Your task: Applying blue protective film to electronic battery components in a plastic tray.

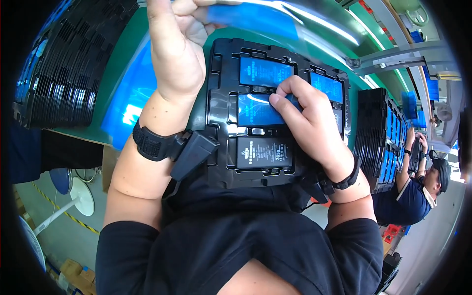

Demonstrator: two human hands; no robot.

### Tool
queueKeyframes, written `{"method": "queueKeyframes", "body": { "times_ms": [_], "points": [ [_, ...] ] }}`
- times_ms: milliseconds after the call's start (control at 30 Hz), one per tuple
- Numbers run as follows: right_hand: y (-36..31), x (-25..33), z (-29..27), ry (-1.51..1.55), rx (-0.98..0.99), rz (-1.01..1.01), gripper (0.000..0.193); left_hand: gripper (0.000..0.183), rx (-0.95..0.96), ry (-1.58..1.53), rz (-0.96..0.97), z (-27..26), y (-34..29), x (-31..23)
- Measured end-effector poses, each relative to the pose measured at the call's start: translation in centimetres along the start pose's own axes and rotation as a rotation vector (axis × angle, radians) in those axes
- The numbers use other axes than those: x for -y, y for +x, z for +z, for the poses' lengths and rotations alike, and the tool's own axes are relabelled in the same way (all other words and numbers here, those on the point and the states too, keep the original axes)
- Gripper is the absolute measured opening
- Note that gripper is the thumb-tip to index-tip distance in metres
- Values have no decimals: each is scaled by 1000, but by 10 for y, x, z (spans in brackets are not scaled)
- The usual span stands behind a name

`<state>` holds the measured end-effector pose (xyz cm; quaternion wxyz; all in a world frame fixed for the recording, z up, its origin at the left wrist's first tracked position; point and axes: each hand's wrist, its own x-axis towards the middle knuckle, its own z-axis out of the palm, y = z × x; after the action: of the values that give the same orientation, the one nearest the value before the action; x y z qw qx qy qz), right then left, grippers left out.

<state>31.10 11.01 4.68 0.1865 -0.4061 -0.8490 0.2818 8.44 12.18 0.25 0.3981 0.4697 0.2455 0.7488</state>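
A black plastic tray (pixel 223 169) lies before me, with flat rectangular batteries in its pockets. Blue film covers the upper battery (pixel 263 72) and another battery (pixel 327 88) in the right column. The lower battery (pixel 264 153) shows a bare black face. My right hand (pixel 312 115) pinches, thumb against forefinger, at a glossy blue film (pixel 255 112) over the middle battery; its far end is hidden under the hand. Raised at the top left, my left hand (pixel 179 44) has its fingers curled on a clear sheet with blue patches (pixel 253 22), partly cut off by the picture's edge.
Tall stacks of black trays stand left (pixel 64 69) and right (pixel 371 132) on the green table (pixel 120 59). More blue sheeting (pixel 129 105) lies beside my left forearm. A co-worker (pixel 413 196) handles something dark at the far right. A white fan (pixel 81 196) stands at lower left.
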Motion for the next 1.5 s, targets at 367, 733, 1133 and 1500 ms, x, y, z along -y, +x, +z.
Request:
{"method": "queueKeyframes", "body": {
  "times_ms": [367, 733, 1133, 1500],
  "points": [
    [-1, 0, 2, -76, 2, -44, 14, 88, -19, 6, -6, 5, -2, -4],
    [-11, 4, -8, -172, -163, -48, 27, 25, -166, 234, 36, 32, -5, -16],
    [-1, -7, -36, -94, -517, -462, 47, 30, 193, 266, -125, 54, -22, -26],
    [-2, -16, -25, 145, -416, -491, 15, 17, 307, 189, -421, 43, -19, -18]
  ]
}}
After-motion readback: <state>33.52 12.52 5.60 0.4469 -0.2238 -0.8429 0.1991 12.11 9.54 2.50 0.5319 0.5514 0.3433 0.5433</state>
